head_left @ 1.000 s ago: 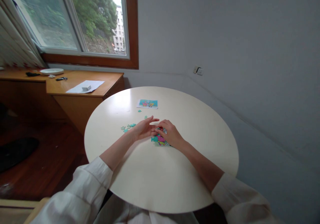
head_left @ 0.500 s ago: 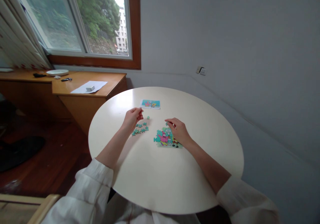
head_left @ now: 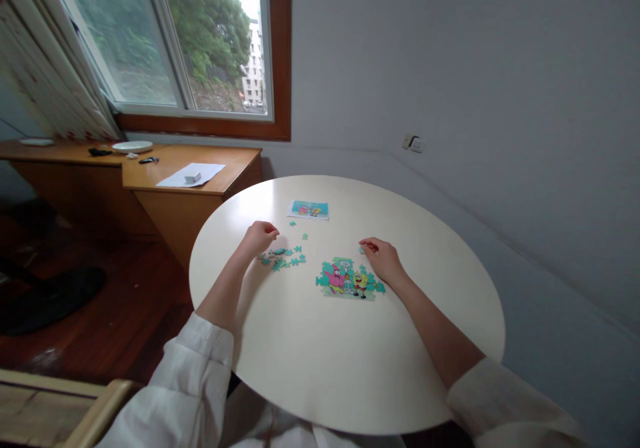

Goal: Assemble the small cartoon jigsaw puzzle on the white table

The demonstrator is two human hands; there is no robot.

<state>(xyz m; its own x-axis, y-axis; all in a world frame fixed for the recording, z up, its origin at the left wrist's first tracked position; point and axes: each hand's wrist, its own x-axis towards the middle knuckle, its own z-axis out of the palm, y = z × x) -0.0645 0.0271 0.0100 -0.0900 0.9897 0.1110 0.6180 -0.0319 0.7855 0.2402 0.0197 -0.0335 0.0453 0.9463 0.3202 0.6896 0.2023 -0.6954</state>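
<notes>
My left hand point(head_left: 260, 238) is closed, fingertips pressed together, just above the loose jigsaw pieces point(head_left: 295, 261). Whether anything sits in its fingertips is too small to make out. Between the thumb and fingers of my right hand point(head_left: 384, 259) is a small green jigsaw piece point(head_left: 361, 251), held above and right of the joined jigsaw puzzle point(head_left: 345, 281). The joined part shows a pink, a pale and a yellow cartoon figure, with uneven top and side edges. Two single pieces lie apart, one teal piece point(head_left: 293, 224) and one light green piece point(head_left: 305, 237).
A picture card point(head_left: 309, 209) with the same figures lies toward the back of the round white table point(head_left: 320, 355). Behind to the left, a wooden desk point(head_left: 200, 201) bears paper, a small white box and a white plate point(head_left: 133, 147). A wall stands close on the right.
My left hand has moved left and down toward the loose pieces; a piece now shows where it was. My right hand has moved right, off the joined puzzle, uncovering the yellow figure. The view shifted slightly.
</notes>
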